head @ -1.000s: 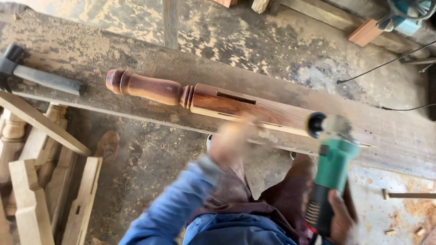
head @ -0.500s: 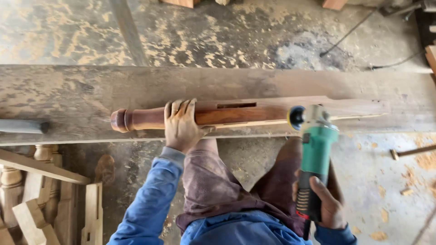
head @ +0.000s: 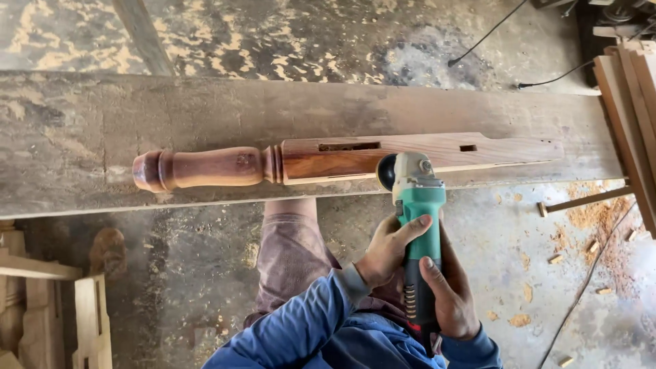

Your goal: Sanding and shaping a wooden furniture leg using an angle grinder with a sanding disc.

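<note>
Offcuts of pale wood [head: 89, 321] are sitting at the far left on the floor; moving right, the turned wooden leg [head: 342, 160] is lying loose along the grey plank [head: 68, 137], rounded end to the left, squared slotted end to the right, with nothing pinning it down. To my mind that is the risk: if the spinning head bites the edge, the leg could be rolling or skidding off the plank, since neither hand is steadying it. Next, my left hand [head: 386, 249] is wrapping its fingers around the body of the green angle grinder [head: 417, 225], clenched firmly. Furthest right, my right hand [head: 447, 297] is gripping the grinder's rear handle, fingers closed, the disc end touching the leg's near edge
</note>
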